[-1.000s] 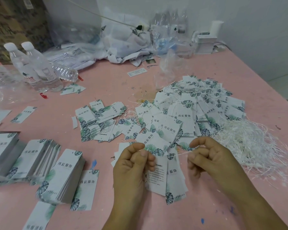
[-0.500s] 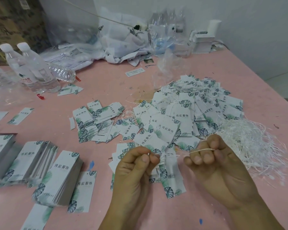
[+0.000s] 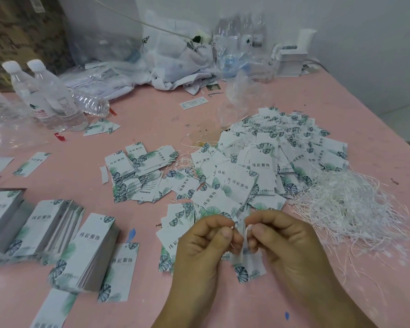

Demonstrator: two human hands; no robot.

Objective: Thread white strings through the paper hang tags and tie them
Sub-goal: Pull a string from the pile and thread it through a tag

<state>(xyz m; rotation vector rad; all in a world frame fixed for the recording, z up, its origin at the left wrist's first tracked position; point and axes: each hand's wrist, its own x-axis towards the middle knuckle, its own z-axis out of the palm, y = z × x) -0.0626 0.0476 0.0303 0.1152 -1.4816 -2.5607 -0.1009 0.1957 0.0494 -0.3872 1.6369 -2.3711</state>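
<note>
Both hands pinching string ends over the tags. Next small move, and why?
Probably draw the two ends apart to cinch the knot. The left hand and right hand each pinch an end of the thin white string, close together above a white leaf-printed paper hang tag; whether a knot is already formed is too small to tell.

Two hands (image 3: 246,242), three water bottles (image 3: 55,98), one string heap (image 3: 348,204), countless tags (image 3: 270,162)
</note>
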